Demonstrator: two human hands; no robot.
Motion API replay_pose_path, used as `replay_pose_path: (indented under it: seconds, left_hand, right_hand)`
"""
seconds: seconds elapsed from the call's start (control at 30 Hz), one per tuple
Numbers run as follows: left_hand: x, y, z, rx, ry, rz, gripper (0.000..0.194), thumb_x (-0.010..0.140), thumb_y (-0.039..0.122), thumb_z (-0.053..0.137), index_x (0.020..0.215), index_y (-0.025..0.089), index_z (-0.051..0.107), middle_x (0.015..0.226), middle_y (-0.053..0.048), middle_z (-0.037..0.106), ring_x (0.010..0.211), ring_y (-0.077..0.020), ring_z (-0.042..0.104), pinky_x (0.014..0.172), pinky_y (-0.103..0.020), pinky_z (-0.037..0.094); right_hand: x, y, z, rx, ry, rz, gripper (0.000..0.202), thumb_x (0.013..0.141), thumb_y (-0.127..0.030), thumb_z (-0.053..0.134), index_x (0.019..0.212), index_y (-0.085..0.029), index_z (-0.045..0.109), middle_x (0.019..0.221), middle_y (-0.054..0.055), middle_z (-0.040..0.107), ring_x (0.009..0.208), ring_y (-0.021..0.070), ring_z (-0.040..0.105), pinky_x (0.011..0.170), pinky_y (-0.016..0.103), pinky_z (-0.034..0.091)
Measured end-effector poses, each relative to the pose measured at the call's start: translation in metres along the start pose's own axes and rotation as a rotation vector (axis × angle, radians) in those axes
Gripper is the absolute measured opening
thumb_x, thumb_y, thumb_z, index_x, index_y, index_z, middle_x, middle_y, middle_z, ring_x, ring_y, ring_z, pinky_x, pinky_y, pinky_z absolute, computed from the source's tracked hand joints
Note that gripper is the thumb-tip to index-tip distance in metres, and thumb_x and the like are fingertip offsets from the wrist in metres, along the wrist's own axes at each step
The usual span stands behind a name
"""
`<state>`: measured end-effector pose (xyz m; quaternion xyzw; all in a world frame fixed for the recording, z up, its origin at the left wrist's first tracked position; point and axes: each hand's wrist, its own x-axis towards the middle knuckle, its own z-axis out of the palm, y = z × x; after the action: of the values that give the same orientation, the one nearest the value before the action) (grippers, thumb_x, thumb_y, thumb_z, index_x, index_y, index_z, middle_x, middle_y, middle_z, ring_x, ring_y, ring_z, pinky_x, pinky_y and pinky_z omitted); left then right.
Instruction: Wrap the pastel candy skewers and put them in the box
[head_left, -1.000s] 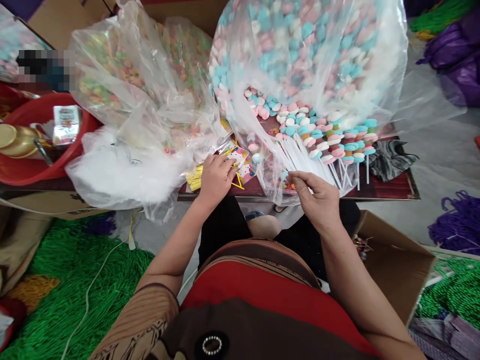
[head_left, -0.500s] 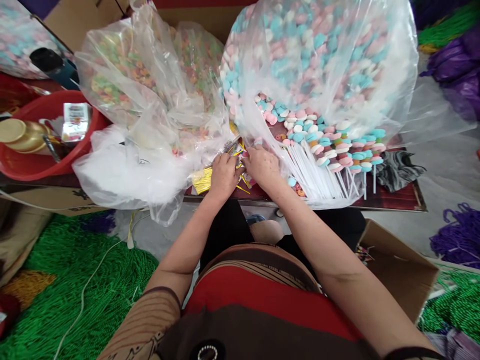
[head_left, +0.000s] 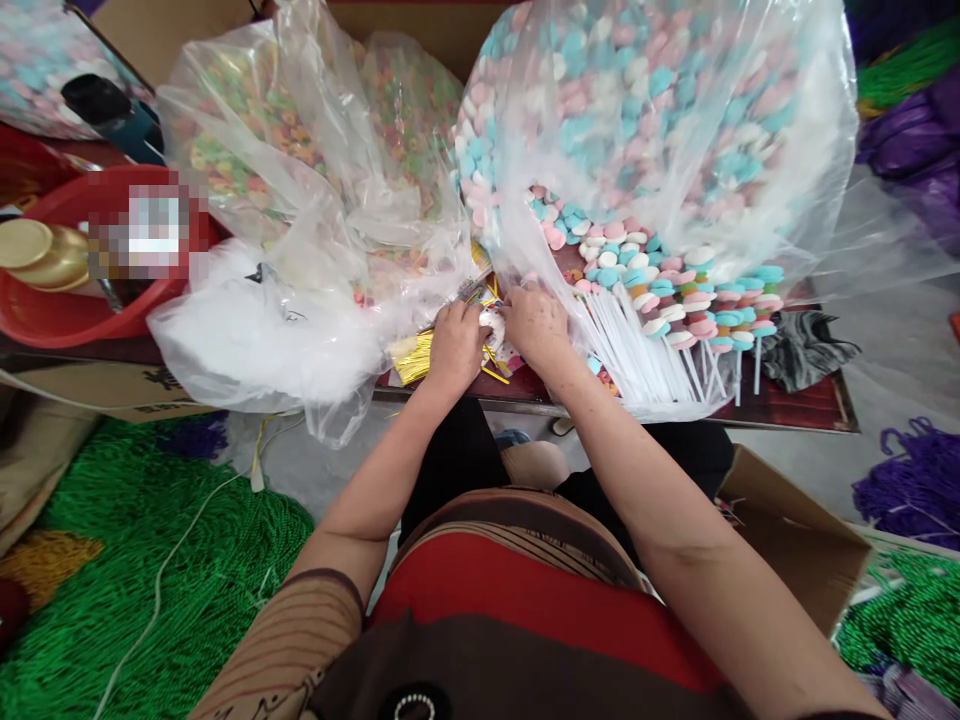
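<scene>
Over the table's front edge, my left hand point(head_left: 456, 345) and my right hand point(head_left: 535, 322) work close together with fingers bent inward. Between the fingertips shows a small whitish piece with coloured print point(head_left: 492, 326); its kind is unclear, and the fingers partly cover it. Loose gold twist ties point(head_left: 495, 365) lie just below it, and a bundle of gold twist ties point(head_left: 412, 357) rests beside my left hand. Right of my right hand lie many white sticks point(head_left: 634, 345). Beyond them are skewers of pink, white and blue candies point(head_left: 705, 300).
Behind stand a large clear bag of pastel candies point(head_left: 637, 110) and a bag of green and orange ring candies point(head_left: 255, 130). A red basin point(head_left: 45, 325) is at the left. An open cardboard box point(head_left: 795, 540) stands below right; green cords point(head_left: 187, 540) cover the floor.
The view has shifted slightly, so the table things appear a little further right. My fingertips have parted slightly, and more of the whitish piece shows between them.
</scene>
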<state>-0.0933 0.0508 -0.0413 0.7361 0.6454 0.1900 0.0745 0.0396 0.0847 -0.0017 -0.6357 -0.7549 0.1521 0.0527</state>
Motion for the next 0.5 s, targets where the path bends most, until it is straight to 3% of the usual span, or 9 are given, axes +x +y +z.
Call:
replay_pose_path:
  seconds: [0.17,0.3,0.4,0.5]
  left_hand:
    - [0.005,-0.005,0.004,-0.014,0.001,0.016,0.025,0.095,0.010,0.050,0.110,0.012,0.070,0.109,-0.018,0.067,0.108,-0.0324,0.061,0.099,-0.045,0.046]
    - [0.004,-0.009,0.007,-0.060,0.054,0.043,0.027,0.097,0.014,0.045,0.101,0.014,0.072,0.102,-0.015,0.067,0.103,-0.0306,0.062,0.096,-0.044,0.047]
    - [0.002,-0.009,0.002,-0.129,0.166,0.058,0.033,0.103,0.029,0.042,0.106,0.014,0.071,0.101,-0.015,0.069,0.101,-0.0295,0.063,0.096,-0.044,0.048]
    - [0.002,0.001,-0.008,-0.229,0.304,0.099,0.048,0.105,0.048,0.035,0.114,0.015,0.069,0.107,-0.016,0.071,0.105,-0.0278,0.063,0.097,-0.043,0.048]
  right_hand:
    - [-0.008,0.015,-0.009,0.045,0.141,0.111,0.027,0.099,-0.016,0.044,0.116,-0.014,0.065,0.113,0.018,0.073,0.099,0.0292,0.070,0.078,0.036,0.047]
    - [-0.028,0.037,-0.027,0.248,0.307,0.134,0.013,0.097,-0.024,0.051,0.098,-0.018,0.062,0.085,0.009,0.073,0.081,0.0263,0.070,0.073,0.035,0.047]
    - [-0.050,0.057,-0.036,0.525,0.456,0.142,0.013,0.095,-0.032,0.054,0.088,-0.022,0.056,0.069,0.000,0.067,0.066,0.0207,0.070,0.069,0.032,0.048]
    - [-0.066,0.070,-0.039,0.736,0.569,0.166,0.017,0.091,-0.039,0.057,0.086,-0.023,0.053,0.065,-0.004,0.064,0.057,0.0167,0.068,0.063,0.030,0.049]
